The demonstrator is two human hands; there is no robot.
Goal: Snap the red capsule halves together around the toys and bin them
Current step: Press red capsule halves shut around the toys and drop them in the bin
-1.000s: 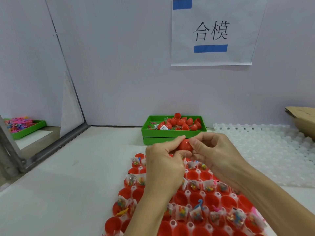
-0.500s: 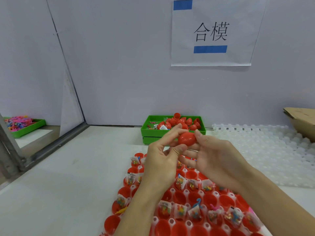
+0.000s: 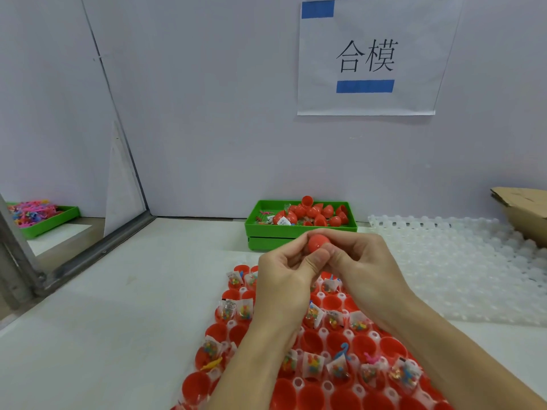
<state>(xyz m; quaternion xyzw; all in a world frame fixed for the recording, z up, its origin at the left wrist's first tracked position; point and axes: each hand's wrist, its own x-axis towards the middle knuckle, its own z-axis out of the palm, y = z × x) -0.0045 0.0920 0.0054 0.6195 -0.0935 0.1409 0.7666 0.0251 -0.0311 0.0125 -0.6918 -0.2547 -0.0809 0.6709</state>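
Both hands meet above the far end of a white tray that holds several red capsule halves, many with small bagged toys in them. My left hand and my right hand pinch one red capsule between thumbs and fingertips; it looks closed. Behind them a green bin holds several red capsules and a few loose toys.
An empty white grid tray lies to the right, with a cardboard box at its far corner. A second green tray of colourful toys sits far left beyond a metal frame. A wall with a paper sign stands behind.
The hands rotated the red capsule and pressed closer together around it; they stay above the tray's far end, in front of the green bin.
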